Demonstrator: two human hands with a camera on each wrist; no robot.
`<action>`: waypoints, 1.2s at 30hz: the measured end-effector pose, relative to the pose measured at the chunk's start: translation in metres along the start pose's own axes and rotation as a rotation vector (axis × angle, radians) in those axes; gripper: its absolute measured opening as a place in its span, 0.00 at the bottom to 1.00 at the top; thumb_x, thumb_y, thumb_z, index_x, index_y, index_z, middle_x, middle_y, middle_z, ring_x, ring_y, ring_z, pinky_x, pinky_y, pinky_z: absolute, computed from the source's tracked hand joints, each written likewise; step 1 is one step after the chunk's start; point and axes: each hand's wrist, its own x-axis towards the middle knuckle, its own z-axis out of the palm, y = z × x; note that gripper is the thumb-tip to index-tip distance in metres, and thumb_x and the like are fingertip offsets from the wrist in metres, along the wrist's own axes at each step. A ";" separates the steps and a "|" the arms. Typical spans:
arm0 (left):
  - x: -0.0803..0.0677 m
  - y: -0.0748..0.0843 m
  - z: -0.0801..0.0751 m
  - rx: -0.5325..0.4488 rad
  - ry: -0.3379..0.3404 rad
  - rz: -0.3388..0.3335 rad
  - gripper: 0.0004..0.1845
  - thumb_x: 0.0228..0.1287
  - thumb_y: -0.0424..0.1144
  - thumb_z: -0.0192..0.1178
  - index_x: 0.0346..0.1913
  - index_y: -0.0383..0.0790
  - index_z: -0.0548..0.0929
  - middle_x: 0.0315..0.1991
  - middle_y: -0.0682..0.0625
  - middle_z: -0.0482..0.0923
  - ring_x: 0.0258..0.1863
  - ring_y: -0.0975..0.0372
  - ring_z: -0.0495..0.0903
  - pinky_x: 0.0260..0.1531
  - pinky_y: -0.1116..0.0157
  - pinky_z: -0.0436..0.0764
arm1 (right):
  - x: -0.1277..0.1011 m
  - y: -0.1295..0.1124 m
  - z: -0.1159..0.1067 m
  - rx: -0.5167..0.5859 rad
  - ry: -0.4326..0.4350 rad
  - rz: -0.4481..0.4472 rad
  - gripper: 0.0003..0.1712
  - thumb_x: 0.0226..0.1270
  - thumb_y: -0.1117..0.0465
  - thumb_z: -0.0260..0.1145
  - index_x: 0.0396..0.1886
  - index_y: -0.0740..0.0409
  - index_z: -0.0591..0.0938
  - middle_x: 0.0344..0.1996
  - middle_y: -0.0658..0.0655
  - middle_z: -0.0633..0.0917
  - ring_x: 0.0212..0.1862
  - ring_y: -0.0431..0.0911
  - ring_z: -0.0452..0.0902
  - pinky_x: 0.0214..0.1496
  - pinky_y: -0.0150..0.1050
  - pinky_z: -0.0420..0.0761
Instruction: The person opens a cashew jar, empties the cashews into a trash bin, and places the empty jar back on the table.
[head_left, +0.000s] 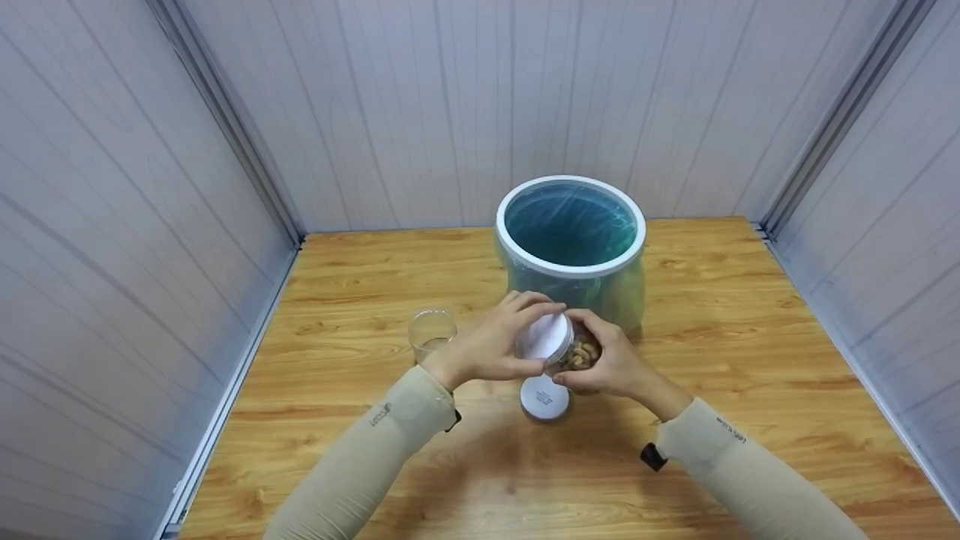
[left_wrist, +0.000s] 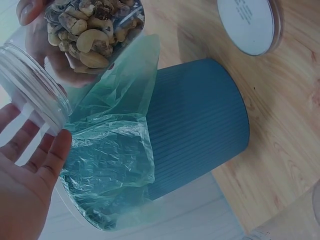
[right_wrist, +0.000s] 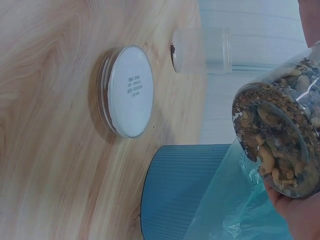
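Note:
My right hand [head_left: 611,364] grips a clear jar [right_wrist: 280,130] of cashew nuts [left_wrist: 92,42] mixed with dark bits, tilted above the table. At the jar's mouth is a white lid [head_left: 546,336] with a clear rim. My left hand [head_left: 491,341] spans this lid, thumb at the lower edge and fingers at the upper edge. Below the hands, another white-topped lid [right_wrist: 132,92] with printed text lies on the table. Left of my left hand stands a lidless clear jar [head_left: 433,330], with a little dark matter at its bottom in the right wrist view.
Just behind the hands stands a blue ribbed bin [left_wrist: 200,115] with a white rim [head_left: 570,270] and a green plastic bag liner [left_wrist: 112,150]. Everything sits on a wood-grain table [head_left: 337,300], enclosed by pale panel walls [head_left: 390,112] at the back and sides.

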 end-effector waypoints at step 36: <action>-0.002 0.003 -0.001 0.044 0.015 -0.008 0.38 0.68 0.52 0.66 0.79 0.43 0.74 0.72 0.45 0.75 0.69 0.53 0.74 0.66 0.52 0.84 | 0.001 -0.001 0.003 -0.006 0.010 -0.015 0.47 0.52 0.59 0.89 0.71 0.56 0.77 0.62 0.56 0.86 0.59 0.49 0.81 0.63 0.38 0.84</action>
